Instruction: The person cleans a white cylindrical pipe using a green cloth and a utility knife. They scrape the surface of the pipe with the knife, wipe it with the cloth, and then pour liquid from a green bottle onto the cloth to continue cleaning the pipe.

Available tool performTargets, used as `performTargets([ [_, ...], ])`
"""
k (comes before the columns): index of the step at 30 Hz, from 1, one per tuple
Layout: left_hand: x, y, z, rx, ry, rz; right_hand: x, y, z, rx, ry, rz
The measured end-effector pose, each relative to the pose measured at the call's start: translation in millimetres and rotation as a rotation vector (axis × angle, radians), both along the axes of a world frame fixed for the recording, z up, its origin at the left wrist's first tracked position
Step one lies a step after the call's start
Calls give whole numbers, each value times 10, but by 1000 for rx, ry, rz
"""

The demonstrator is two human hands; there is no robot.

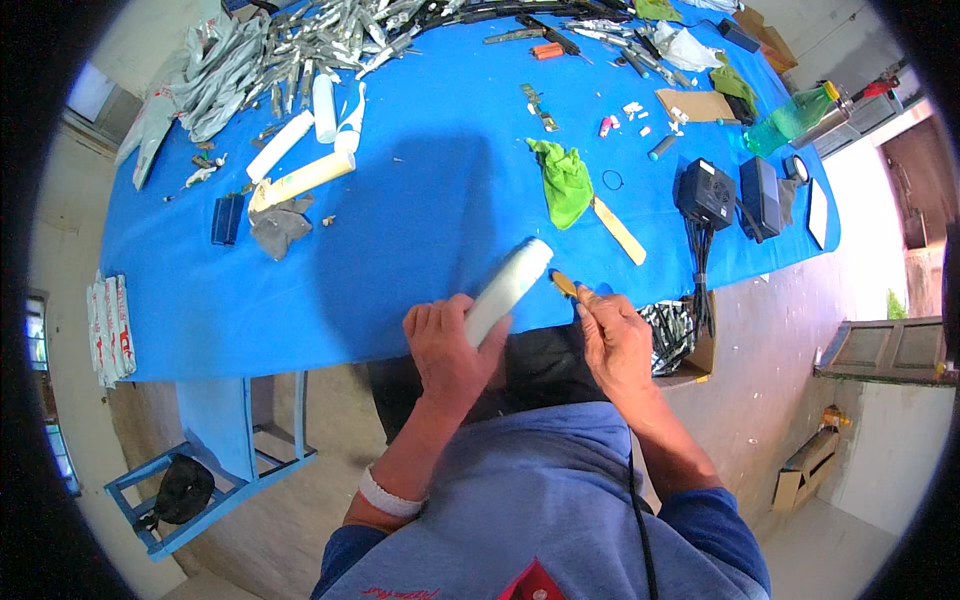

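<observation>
My left hand (454, 356) is closed around a white cylindrical handle or tube (510, 289), which slants up to the right over the table's front edge. My right hand (616, 341) pinches a small yellowish brush (564, 284) with dark bristles, just beside the tube and apart from it. Beyond them a green cloth (562, 184) lies on the blue table cover (420, 247), touching a flat wooden stick (619, 231). Further left are more white tubes (281, 146), a yellowed tube (311, 180) and a grey rag (281, 229).
Electronic parts (337, 37) are heaped at the back left beside grey plastic bags (217, 82). Black power adapters (707, 193) with bundled cables, a green bottle (791, 120) and a roll of tape (796, 169) stand right. A blue stool (247, 480) is at lower left.
</observation>
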State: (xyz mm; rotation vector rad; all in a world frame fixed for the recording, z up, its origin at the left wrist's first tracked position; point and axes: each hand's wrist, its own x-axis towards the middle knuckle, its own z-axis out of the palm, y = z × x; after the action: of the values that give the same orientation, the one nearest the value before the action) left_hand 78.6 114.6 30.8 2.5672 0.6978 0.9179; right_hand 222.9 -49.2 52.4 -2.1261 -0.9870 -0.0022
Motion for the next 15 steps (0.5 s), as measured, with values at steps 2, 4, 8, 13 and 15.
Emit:
performTargets([
  [2,28,25,-18,-3,-2,13,35,-14,-4,68,18,-21],
  [4,42,40,-9,4,6,1,71,76,35,150,11,-37],
  [8,53,30,26,12,4,-1,121,412,143,183,52,-6],
  [13,44,20,32,4,39,8,33,390,-53,183,1,10],
  [15,21,11,5,-4,33,3,-46,214,-73,147,21,-23],
])
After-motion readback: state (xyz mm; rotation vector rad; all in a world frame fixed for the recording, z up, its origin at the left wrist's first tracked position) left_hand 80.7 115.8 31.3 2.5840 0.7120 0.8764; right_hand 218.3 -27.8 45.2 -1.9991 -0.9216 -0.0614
